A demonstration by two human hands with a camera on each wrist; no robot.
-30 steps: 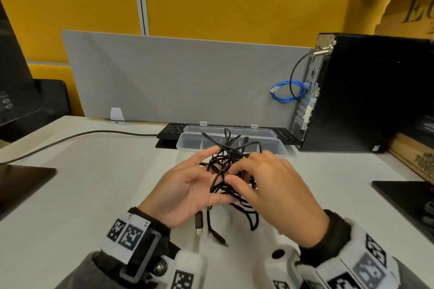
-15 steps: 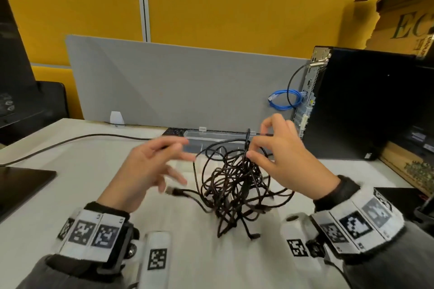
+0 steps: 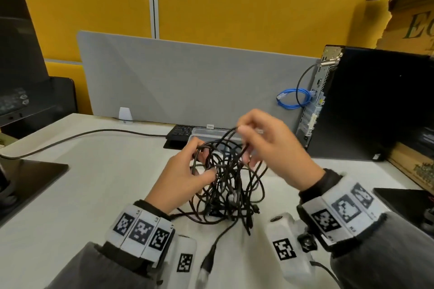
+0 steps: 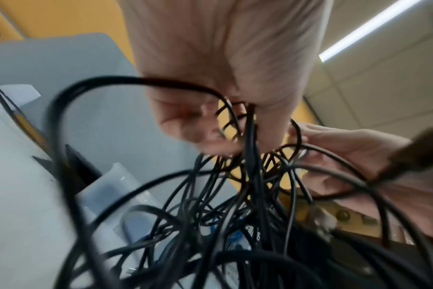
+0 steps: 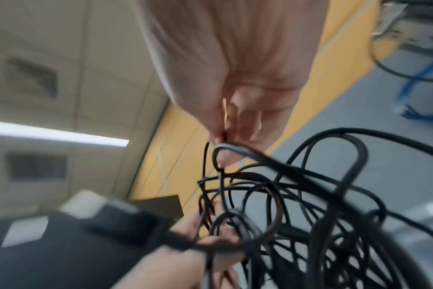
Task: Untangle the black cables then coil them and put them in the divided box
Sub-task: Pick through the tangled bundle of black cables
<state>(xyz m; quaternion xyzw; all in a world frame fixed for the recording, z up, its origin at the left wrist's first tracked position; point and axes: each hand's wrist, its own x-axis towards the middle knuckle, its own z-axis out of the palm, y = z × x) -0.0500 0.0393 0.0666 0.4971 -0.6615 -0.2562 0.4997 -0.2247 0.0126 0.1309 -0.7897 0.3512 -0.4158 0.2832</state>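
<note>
Now both hands lift the cables (image 3: 229, 185) over the desk (image 3: 94, 195).
Left hand (image 3: 185, 178) grips loops; right hand (image 3: 272, 148) pinches one strand, box (image 3: 202, 132) just behind.

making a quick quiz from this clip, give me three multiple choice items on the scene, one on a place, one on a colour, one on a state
1. Where is the divided box?
A. behind the hands, in front of the keyboard
B. on top of the computer tower
C. at the desk's near left edge

2. What colour is the coiled cable hanging by the computer tower?
A. red
B. blue
C. white

3. What state are the black cables in?
A. coiled inside the box
B. one tangled bunch, held by both hands
C. laid out straight on the desk

Answers: 1 A, the clear box sits beyond the tangle, against the keyboard. 2 B, the loop is bright blue. 3 B, the left hand and the right hand both pinch strands of the knot.
</note>
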